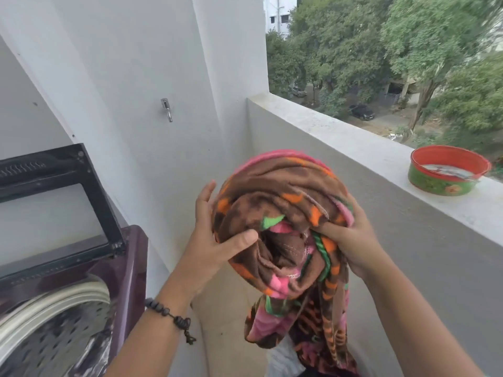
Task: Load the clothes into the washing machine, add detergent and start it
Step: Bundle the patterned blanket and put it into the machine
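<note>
Loading is the step going on now, and it looks like it is near the start. Both hands hold 1 big bundled blanket, brown with pink, orange and green patches, up in the air in the middle of the balcony. The left hand presses on the left side of the bundle, its thumb pushed into the cloth and its fingers spread up along the side. The right hand grips the right side, with its fingers curled into the folds. A long tail of the blanket hangs down toward the floor, over something white that is too cut off to name.

The washing machine stands at the near left, well apart from the blanket. Its lid is already up, so the drum is open and ready. The part of the drum that shows has no clothes in it, but most of it is out of view.

So the blanket must go left and down into the drum. After that come the detergent and the start button. No detergent shows anywhere. A red and green bowl sits on the ledge at the far right.
</note>
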The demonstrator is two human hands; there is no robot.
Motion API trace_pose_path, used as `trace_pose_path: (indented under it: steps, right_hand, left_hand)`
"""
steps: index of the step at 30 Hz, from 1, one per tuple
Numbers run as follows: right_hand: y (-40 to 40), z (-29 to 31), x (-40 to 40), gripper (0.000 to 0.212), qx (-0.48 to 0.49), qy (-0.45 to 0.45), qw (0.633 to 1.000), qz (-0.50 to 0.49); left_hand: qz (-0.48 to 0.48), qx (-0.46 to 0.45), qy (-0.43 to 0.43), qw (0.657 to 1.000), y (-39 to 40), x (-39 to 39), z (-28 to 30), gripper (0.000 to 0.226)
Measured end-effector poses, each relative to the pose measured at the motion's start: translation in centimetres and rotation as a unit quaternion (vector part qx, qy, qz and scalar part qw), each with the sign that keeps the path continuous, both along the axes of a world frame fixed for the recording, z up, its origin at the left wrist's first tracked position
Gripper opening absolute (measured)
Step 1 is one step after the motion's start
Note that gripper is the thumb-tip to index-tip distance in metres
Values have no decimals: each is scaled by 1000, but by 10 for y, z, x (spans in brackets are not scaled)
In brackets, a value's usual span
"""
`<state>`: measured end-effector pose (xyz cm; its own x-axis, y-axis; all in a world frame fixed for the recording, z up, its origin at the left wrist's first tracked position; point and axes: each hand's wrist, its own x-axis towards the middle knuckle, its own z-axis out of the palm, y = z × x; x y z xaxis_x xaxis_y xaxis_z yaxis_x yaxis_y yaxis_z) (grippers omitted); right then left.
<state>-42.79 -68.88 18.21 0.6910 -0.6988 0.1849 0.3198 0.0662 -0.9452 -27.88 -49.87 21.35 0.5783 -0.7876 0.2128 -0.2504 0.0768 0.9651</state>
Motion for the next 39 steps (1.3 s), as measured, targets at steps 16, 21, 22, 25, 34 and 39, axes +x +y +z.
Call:
trace_pose_path:
  steps: [16,21,22,25,34,39]
  right_hand:
    - [-6,30,-4,67,-560,169,810,39]
    - [-25,35,-33,107,-424,162,877,155]
    - [-32,34,-39,112,-387,158,895,157]
    - [-51,21,-51,120,-259,144,943,152]
    - [-39,-10,-38,110,-40,41,969,242]
    - [-38,-4,-33,90,8,-5,984,176]
  left_hand:
    - [91,115,-372,916,-37,-38,4,85]
    - [134,-30,-244,960,-37,-36,2,66]
    - [144,-57,-208,966,-36,-34,3,66]
    - [176,-147,-105,968,-33,-27,9,65]
    - [239,-312,98,914,-44,-47,3,61]
    - [192,-200,136,951,-37,-54,-24,81]
